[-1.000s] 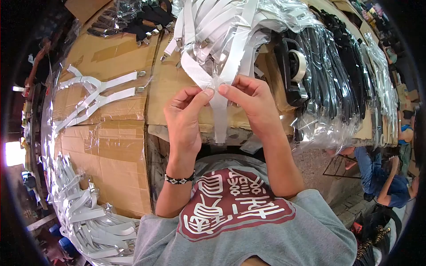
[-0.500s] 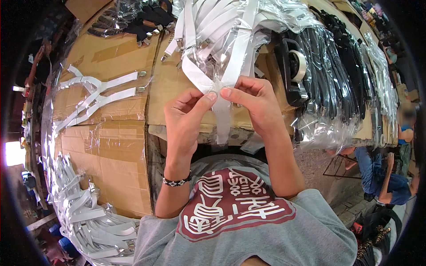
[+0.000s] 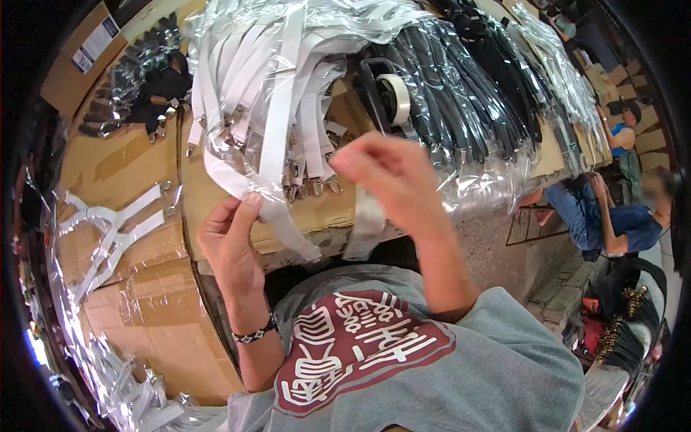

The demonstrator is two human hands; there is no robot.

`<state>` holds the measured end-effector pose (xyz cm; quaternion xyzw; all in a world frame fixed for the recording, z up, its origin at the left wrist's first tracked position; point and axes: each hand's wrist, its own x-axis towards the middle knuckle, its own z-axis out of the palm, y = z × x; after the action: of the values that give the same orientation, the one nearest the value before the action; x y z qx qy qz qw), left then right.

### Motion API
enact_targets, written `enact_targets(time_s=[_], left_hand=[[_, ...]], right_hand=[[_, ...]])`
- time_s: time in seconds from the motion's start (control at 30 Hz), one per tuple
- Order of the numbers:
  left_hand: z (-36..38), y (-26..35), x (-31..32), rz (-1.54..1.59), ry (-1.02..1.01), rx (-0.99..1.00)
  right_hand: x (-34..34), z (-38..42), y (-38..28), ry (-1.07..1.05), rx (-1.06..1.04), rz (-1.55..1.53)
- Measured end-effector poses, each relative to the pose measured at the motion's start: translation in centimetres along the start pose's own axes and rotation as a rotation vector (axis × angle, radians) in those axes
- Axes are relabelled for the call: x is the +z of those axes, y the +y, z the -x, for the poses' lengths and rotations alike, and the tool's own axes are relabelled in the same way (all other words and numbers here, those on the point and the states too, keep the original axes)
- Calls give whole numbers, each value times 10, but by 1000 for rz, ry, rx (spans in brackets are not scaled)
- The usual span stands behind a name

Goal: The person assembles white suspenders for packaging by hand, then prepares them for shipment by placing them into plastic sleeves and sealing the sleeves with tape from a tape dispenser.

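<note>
At the near edge of the bench [image 3: 332, 214], white strap [image 3: 274, 155] pinched between thumb and fingers of left hand [image 3: 232, 248], tail angled down. Right hand [image 3: 396, 180] apart from it, blurred, fingers bent; can't tell if they grasp anything. Behind: white pile [image 3: 234, 68], clips showing. To the right, tape dispenser [image 3: 372, 93] just beside bagged black straps [image 3: 461, 101]. Far left, Y-shaped strap [image 3: 108, 234] lying flat.
</note>
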<state>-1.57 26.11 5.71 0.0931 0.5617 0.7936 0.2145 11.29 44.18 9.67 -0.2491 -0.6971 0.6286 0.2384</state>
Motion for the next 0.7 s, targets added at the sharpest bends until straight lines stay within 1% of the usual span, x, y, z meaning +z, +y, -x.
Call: enact_targets(time_s=[0.03, 0.1, 0.13, 0.2, 0.3, 0.4, 0.43, 0.47, 0.53, 0.7], left_hand=[[1, 2, -1, -2, -4, 0], [-1, 1, -6, -8, -51, -1], [0, 1, -7, -14, -73, -1], [1, 2, -1, -5, -26, 5], [1, -2, 5, 6, -15, 4], [0, -4, -2, -15, -9, 0], [0, -4, -3, -27, -17, -7], [0, -4, -2, -35, -32, -19], [1, -1, 2, -24, -16, -21], [1, -2, 1, -10, -33, -26]], right_hand=[[-22, 0, -6, 68, 2, 111], [-59, -10, -3, 305, -129, 361], [-79, -18, 4, 285, -119, 492], [-112, -34, 20, 255, -101, 754], [-120, -48, 23, 41, 164, 729], [-123, -54, 38, 16, 195, 542], [-120, -53, 29, 24, 254, 506], [-122, -56, 33, 9, 261, 440], [-121, -58, 31, 27, 331, 457], [-124, -57, 31, 6, 381, 518]])
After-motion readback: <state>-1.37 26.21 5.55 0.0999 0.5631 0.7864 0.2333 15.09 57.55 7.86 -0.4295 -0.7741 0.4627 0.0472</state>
